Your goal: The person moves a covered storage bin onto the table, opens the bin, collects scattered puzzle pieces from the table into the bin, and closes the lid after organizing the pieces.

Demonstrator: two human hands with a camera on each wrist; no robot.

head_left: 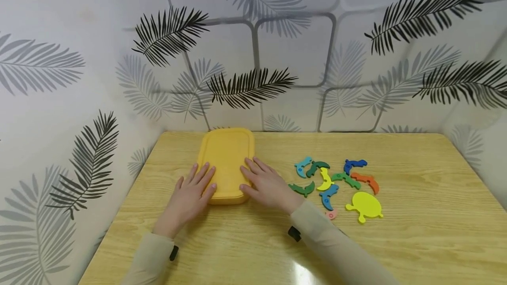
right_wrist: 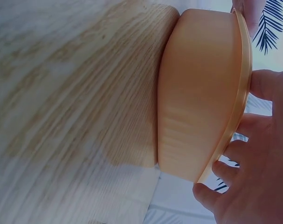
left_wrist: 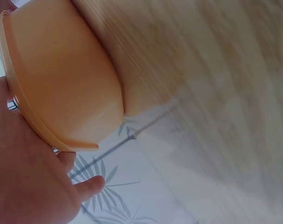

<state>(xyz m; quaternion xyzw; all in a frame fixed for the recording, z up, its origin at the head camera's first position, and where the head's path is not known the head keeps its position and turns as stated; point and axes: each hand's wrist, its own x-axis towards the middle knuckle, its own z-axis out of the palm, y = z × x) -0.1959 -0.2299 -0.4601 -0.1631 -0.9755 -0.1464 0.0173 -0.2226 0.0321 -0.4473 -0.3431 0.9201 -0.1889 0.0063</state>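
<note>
A yellow-orange plastic box with its lid on [head_left: 227,162] stands at the back left of the wooden table. My left hand [head_left: 188,199] rests on the lid's left edge, fingers spread and fairly straight. On the opposite edge lies my right hand [head_left: 269,186], its fingertips touching the lid. In the left wrist view the box's side wall [left_wrist: 66,70] rises from the table beside the hand. The right wrist view has the box [right_wrist: 197,88] with the right fingers [right_wrist: 258,126] along the lid's rim. What the box holds is hidden.
Right of the box lie several flat coloured animal-shaped pieces, among them an orange one [head_left: 366,181], a dark blue one [head_left: 350,165] and a blue one [head_left: 328,197]. A yellow turtle-shaped piece [head_left: 366,206] is nearest the right. A patterned wall [head_left: 293,109] borders the table's back.
</note>
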